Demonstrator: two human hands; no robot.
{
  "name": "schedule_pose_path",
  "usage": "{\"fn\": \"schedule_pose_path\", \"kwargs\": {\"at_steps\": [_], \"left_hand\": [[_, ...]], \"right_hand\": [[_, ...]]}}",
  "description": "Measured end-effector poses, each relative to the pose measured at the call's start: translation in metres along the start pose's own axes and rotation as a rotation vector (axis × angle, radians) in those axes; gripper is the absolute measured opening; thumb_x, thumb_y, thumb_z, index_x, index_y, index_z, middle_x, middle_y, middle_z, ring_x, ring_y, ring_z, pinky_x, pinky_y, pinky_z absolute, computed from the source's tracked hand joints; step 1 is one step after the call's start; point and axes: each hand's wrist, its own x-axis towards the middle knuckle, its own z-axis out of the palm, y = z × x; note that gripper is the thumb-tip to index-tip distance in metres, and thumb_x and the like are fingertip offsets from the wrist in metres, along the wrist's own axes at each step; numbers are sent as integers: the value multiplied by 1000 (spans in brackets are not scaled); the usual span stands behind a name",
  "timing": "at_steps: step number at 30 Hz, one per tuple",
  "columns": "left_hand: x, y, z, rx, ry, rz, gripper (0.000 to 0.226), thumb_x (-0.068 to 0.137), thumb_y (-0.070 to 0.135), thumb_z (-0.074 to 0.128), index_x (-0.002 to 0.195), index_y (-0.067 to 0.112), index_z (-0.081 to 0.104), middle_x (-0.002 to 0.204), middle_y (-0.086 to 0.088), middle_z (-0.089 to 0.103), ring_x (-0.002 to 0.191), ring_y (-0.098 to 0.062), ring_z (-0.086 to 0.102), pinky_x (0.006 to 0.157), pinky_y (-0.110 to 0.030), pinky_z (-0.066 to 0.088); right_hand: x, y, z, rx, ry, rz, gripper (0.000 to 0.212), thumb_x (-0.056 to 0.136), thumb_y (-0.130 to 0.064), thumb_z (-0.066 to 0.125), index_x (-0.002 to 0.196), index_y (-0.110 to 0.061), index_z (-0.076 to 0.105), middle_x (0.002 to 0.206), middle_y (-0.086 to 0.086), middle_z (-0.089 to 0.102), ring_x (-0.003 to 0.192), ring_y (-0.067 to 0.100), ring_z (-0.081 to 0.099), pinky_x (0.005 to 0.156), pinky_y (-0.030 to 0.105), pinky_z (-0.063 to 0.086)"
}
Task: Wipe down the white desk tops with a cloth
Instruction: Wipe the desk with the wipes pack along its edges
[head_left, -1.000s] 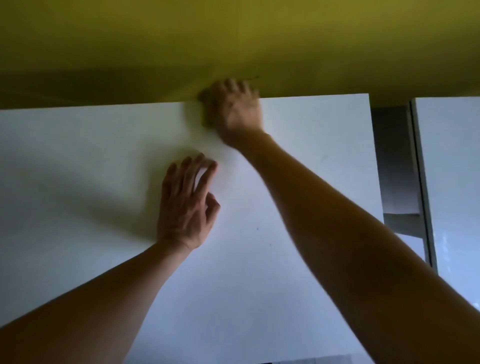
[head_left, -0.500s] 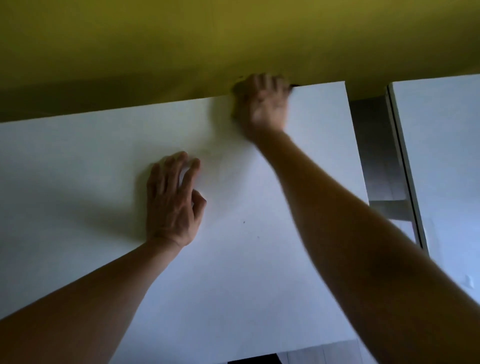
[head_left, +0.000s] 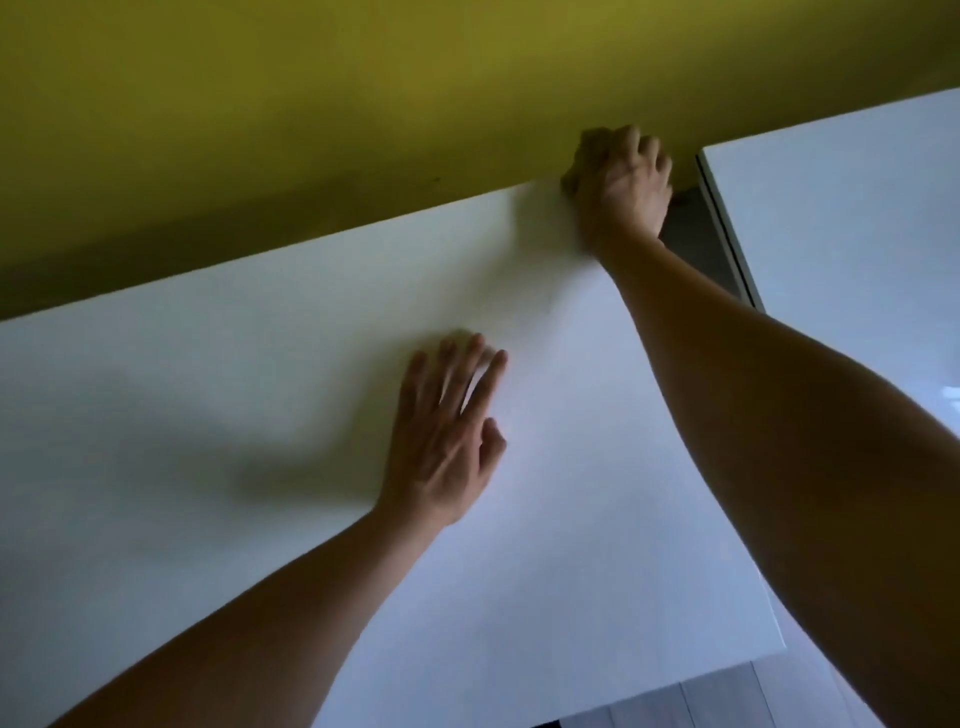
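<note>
Since a second ago, your right hand (head_left: 621, 184) has slid along the back edge of the white surface (head_left: 260, 415) to its far right corner, against the yellow wall (head_left: 363, 104). Your left hand (head_left: 447, 441) has kept its place near the middle of the surface, though the view has swung so that both hands now sit further right in frame.

Your right hand is curled, knuckles up, pressing down at the corner where surface meets wall. A dark edge shows just under its fingers on the left side; it may be the cloth, but the blur and dim light make it impossible to say for certain, so you cannot tell whether that hand is gripping anything. Your right forearm runs diagonally from the lower right up to that corner.

Your left hand lies flat, palm down, fingers straight and slightly spread, resting on the surface and holding nothing. It casts a soft shadow to its left.

To the right, a second white surface (head_left: 857, 234) stands apart from the first, with a narrow dark gap (head_left: 711, 249) between them. Your right hand sits at the near end of that gap. At the bottom right, pale floor (head_left: 701, 706) shows past the front edge of the surface.
</note>
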Motion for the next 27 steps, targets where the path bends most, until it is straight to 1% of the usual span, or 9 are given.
{"fn": "schedule_pose_path", "kwargs": {"at_steps": [4,9,11,14,17,19,21,24,27], "left_hand": [[0,10,4,37,18,-48,68,94,22,47,161,15,37,169,-11,30,156,-38,26,125,-61,19],[1,8,4,56,41,-34,67,92,23,49,158,15,43,167,-13,35,153,-40,31,124,-62,21],[1,7,4,50,49,-22,66,92,24,48,158,15,44,166,-13,36,153,-40,32,125,-61,20],[1,6,2,26,58,-19,66,92,24,48,157,16,44,166,-13,37,152,-40,33,125,-60,20],[1,7,2,8,59,-22,66,92,24,50,158,17,44,165,-12,38,151,-40,35,126,-58,20],[2,6,2,-1,48,-21,65,92,24,49,157,17,45,165,-12,38,150,-41,35,125,-59,20],[2,7,1,-11,28,-21,63,93,25,48,155,17,47,163,-13,40,149,-43,35,125,-59,20],[-1,8,-7,-19,7,-11,59,94,26,47,152,13,51,160,-17,43,145,-46,38,124,-60,22],[-1,10,-20,-43,-81,-17,60,92,28,44,148,8,50,156,-22,43,141,-48,39,121,-59,25]], "right_hand": [[-37,9,-7,99,11,94,46,105,-43,36,136,-11,45,135,12,52,123,32,51,93,44,45],[-99,48,-14,60,89,131,44,105,-41,34,133,-10,48,126,15,55,112,35,54,90,48,49],[-115,57,-17,-5,60,127,43,103,-38,42,137,-10,44,128,15,53,114,36,53,91,48,47],[-121,55,-30,-112,-52,110,57,96,-37,59,143,-11,37,134,15,49,122,35,49,96,47,44],[-123,51,-46,-204,-121,83,62,95,-33,63,145,-10,35,137,15,47,125,35,47,97,47,42],[-140,57,-61,-220,-114,70,64,94,-30,66,146,-9,34,135,16,48,123,36,48,95,47,43],[-167,70,-76,-179,-64,54,58,95,-29,64,143,-8,38,131,15,50,118,36,49,91,47,42],[-213,94,-98,13,19,115,35,105,-36,44,130,-12,48,121,12,54,110,33,50,81,42,38],[-256,121,-117,169,14,220,35,106,-45,34,115,-16,52,114,9,57,104,31,52,79,39,38]]}}
